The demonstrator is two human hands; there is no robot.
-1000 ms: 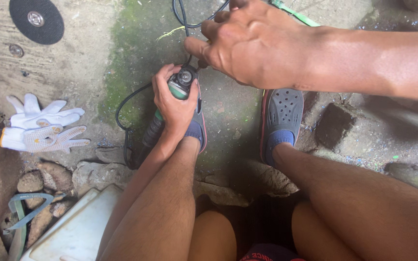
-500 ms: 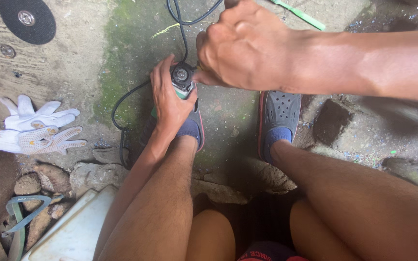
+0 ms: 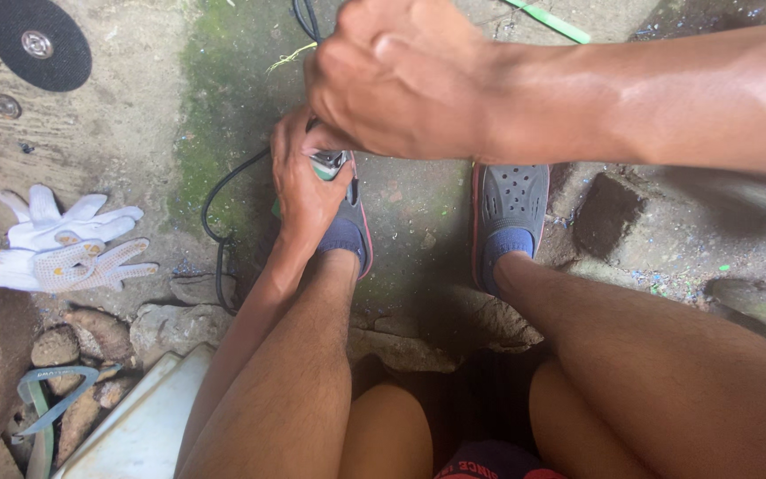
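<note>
My left hand wraps tight around the green power tool, just above my left shoe. My right hand is clenched over the tool's head. Beyond lies a black cutting disc.

I see bare concrete floor open left of my hands; the black round cutting disc, white knitted gloves and looping black cable crowd its edges.

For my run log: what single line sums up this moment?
left hand: grips grinder | right hand: fist over grinder head | gloves: on ground
</note>
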